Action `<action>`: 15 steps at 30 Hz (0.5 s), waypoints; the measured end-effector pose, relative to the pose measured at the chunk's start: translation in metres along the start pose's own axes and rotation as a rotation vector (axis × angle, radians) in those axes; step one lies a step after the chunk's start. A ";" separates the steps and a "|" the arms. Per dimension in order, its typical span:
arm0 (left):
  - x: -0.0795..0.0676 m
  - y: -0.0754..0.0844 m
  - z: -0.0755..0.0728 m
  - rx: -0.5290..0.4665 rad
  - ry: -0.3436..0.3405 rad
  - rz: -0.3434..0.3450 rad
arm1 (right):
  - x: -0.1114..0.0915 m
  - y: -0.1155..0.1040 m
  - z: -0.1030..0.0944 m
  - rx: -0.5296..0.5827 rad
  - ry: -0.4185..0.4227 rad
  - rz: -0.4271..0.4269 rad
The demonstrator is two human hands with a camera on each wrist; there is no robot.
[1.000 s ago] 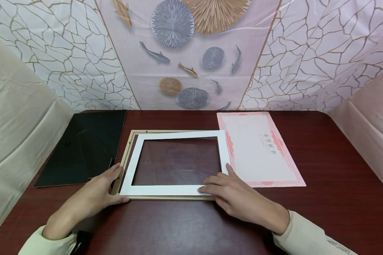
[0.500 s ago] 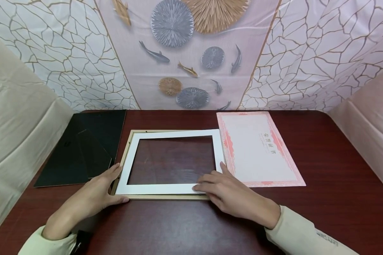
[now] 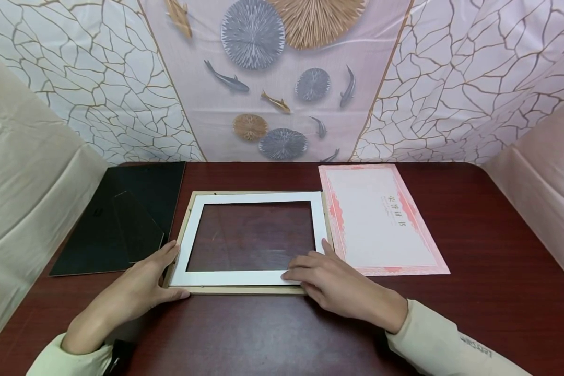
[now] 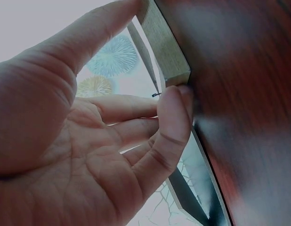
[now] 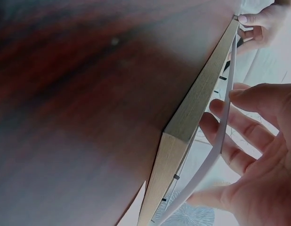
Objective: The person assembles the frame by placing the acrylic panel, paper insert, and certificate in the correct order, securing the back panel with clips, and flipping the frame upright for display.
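A light wooden picture frame (image 3: pixel 249 291) lies face down mid-table, a clear pane inside it. Over it is a white picture mat (image 3: pixel 239 278) with a rectangular opening. My left hand (image 3: pixel 138 282) holds the frame's near left corner, thumb along the front and fingers at the left side. My right hand (image 3: pixel 340 287) pinches the mat near its near right corner. In the right wrist view, the mat (image 5: pixel 197 176) stands a little above the wooden edge (image 5: pixel 195 110), with small dark tabs between. The left wrist view shows the frame corner (image 4: pixel 171 56) against my fingers.
A black backing board (image 3: pixel 94 224) with a fold-out stand lies at the left. Right of the frame is a pink-bordered certificate (image 3: pixel 376 230), close to the frame's right edge. A patterned cloth (image 3: pixel 282 109) hangs behind the table.
My right hand has moved left with the mat, which now sits within the frame's outline instead of overhanging its right side. My left hand has stayed at the corner.
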State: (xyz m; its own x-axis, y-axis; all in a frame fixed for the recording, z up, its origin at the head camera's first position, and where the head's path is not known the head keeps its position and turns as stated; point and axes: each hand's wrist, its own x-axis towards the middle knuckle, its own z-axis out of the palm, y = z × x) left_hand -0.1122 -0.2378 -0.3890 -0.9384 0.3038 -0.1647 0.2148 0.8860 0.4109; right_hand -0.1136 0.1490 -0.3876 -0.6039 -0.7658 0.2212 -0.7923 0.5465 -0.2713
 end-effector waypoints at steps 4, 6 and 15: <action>0.001 0.000 0.000 -0.003 -0.010 -0.004 | 0.001 0.000 0.000 0.014 -0.013 0.011; 0.001 0.000 -0.001 -0.004 -0.016 -0.008 | 0.001 0.000 0.001 0.023 -0.016 0.015; 0.001 0.000 -0.002 -0.005 -0.034 -0.018 | 0.002 0.002 0.002 0.067 -0.048 0.042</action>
State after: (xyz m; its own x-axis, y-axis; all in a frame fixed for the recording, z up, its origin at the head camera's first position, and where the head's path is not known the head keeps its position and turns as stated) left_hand -0.1135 -0.2381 -0.3874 -0.9323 0.2996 -0.2024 0.1966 0.8899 0.4117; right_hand -0.1161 0.1476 -0.3897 -0.6303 -0.7588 0.1641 -0.7579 0.5555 -0.3421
